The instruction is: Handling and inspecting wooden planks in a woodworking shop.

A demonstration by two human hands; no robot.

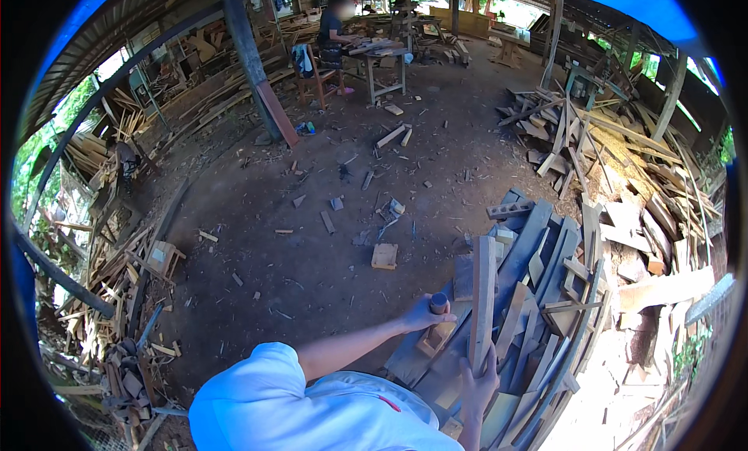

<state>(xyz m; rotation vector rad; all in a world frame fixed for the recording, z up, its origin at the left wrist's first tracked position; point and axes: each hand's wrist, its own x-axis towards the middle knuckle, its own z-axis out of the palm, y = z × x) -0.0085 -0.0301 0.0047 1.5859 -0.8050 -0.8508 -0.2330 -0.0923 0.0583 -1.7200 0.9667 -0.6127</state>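
My left hand (421,314) is closed round a dark cylindrical piece (439,301), with a pale wooden block (433,339) just beneath it. To its right, my right hand (478,377) grips a long squared length of timber (482,287), which points away from me over a pile of grey boards (536,236). Short offcuts and planks lie loosely around both hands. The lower end of the timber is partly hidden by my fingers.
A person (330,34) works at a wooden table (374,49) beside a chair (309,81). A post (249,61) stands nearby. Scrap piles (639,162) line the right, more timber (101,272) the left. A small wooden box (384,256) and scattered offcuts lie on the dirt floor.
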